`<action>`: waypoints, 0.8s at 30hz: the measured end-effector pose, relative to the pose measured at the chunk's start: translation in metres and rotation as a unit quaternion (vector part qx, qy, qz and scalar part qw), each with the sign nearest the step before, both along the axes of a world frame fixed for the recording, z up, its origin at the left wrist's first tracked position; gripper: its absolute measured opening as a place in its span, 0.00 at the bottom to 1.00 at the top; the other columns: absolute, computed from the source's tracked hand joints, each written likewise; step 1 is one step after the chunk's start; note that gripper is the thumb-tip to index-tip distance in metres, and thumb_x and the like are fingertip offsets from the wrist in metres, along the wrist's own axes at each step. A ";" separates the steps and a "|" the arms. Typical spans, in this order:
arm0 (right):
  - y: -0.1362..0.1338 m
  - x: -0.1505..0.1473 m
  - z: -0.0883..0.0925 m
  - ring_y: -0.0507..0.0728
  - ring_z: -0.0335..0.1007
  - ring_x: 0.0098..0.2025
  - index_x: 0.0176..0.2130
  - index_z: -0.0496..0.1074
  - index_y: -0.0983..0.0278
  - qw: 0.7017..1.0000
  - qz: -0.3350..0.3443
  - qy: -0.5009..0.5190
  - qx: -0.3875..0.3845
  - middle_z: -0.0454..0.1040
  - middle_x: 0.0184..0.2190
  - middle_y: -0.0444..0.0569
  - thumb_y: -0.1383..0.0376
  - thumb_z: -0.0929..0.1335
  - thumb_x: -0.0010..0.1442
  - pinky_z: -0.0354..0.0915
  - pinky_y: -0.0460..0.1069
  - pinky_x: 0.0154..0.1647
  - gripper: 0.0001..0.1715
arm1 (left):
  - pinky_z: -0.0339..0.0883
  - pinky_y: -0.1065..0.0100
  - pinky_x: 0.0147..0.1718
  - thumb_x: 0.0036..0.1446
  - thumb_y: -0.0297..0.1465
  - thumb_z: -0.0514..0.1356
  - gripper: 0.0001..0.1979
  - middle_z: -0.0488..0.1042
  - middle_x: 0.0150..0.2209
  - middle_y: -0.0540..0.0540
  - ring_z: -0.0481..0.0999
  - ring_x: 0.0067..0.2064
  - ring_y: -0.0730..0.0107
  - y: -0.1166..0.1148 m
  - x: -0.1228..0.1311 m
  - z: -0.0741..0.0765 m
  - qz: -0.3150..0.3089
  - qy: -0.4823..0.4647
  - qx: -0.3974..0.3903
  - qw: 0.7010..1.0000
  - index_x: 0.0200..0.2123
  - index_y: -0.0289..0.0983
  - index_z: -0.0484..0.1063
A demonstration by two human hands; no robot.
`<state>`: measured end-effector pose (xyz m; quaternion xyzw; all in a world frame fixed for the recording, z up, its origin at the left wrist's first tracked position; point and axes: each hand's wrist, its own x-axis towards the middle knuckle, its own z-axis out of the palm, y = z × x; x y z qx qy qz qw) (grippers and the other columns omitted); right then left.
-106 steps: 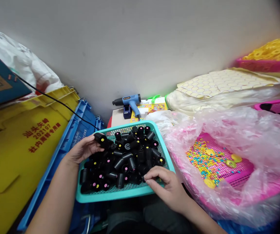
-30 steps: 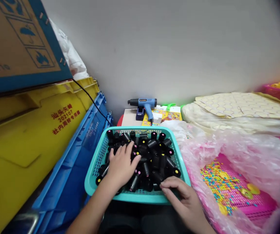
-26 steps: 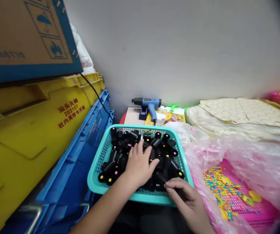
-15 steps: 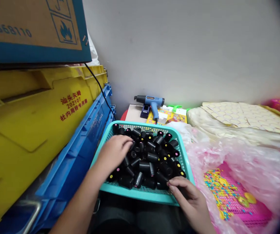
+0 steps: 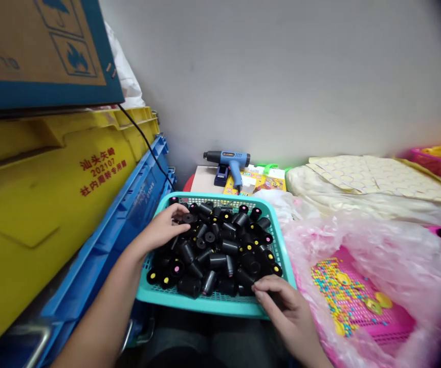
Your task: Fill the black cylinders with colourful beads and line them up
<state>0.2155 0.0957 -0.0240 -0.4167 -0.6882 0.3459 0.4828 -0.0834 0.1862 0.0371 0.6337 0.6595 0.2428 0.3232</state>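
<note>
A turquoise plastic basket holds several black cylinders, some showing pink or yellow round spots on their ends. My left hand reaches over the basket's left side, thumb and fingers curled around one black cylinder near the back left. At the front right rim is my right hand, its thumb and index fingertips pressed together beside the nearest cylinders. Whatever small thing sits between those fingertips is too hidden to make out.
Stacked yellow and blue crates with a cardboard box on top wall off the left. A blue heat gun lies behind the basket. To the right, plastic film surrounds a pink basket of small coloured beads.
My left hand has shifted left and its fingers have spread around a cylinder. My right hand keeps its pinch at the front rim. The whole view has swung slightly.
</note>
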 end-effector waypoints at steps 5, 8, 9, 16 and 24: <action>0.002 0.000 0.002 0.54 0.76 0.33 0.36 0.75 0.60 1.000 0.011 0.012 0.013 0.78 0.30 0.47 0.68 0.68 0.60 0.72 0.46 0.35 0.05 | 0.74 0.64 0.44 0.47 0.36 0.67 0.26 0.78 0.45 0.44 0.78 0.46 0.62 -0.025 0.002 0.018 0.024 -0.343 -0.015 0.939 0.50 0.41 0.64; 0.002 0.001 0.003 0.53 0.76 0.33 0.36 0.75 0.59 0.999 0.015 0.016 0.023 0.78 0.30 0.45 0.70 0.68 0.60 0.72 0.44 0.35 0.06 | 0.75 0.73 0.34 0.53 0.34 0.64 0.24 0.79 0.37 0.45 0.79 0.34 0.70 -0.027 0.009 0.019 0.100 -0.462 -0.078 0.877 0.53 0.38 0.67; 0.001 0.001 0.004 0.53 0.76 0.33 0.36 0.75 0.59 0.999 0.015 0.017 0.025 0.78 0.30 0.45 0.70 0.68 0.60 0.72 0.44 0.35 0.06 | 0.74 0.76 0.31 0.55 0.33 0.62 0.20 0.79 0.35 0.46 0.79 0.32 0.73 -0.026 0.011 0.019 0.124 -0.488 -0.097 0.859 0.51 0.37 0.69; 0.000 0.001 0.002 0.54 0.76 0.34 0.37 0.75 0.59 1.000 0.018 0.015 0.019 0.78 0.31 0.46 0.70 0.68 0.61 0.72 0.45 0.36 0.06 | 0.70 0.78 0.27 0.53 0.33 0.64 0.10 0.78 0.33 0.50 0.78 0.31 0.74 -0.025 0.012 0.021 0.139 -0.455 -0.085 0.876 0.40 0.39 0.73; 0.002 0.002 0.002 0.52 0.76 0.35 0.38 0.74 0.58 0.999 0.027 0.014 0.036 0.78 0.32 0.44 0.72 0.68 0.60 0.71 0.44 0.37 0.08 | 0.63 0.57 0.55 0.58 0.41 0.54 0.22 0.76 0.51 0.41 0.72 0.55 0.54 -0.004 0.043 0.015 -0.018 0.032 -0.011 0.999 0.53 0.39 0.70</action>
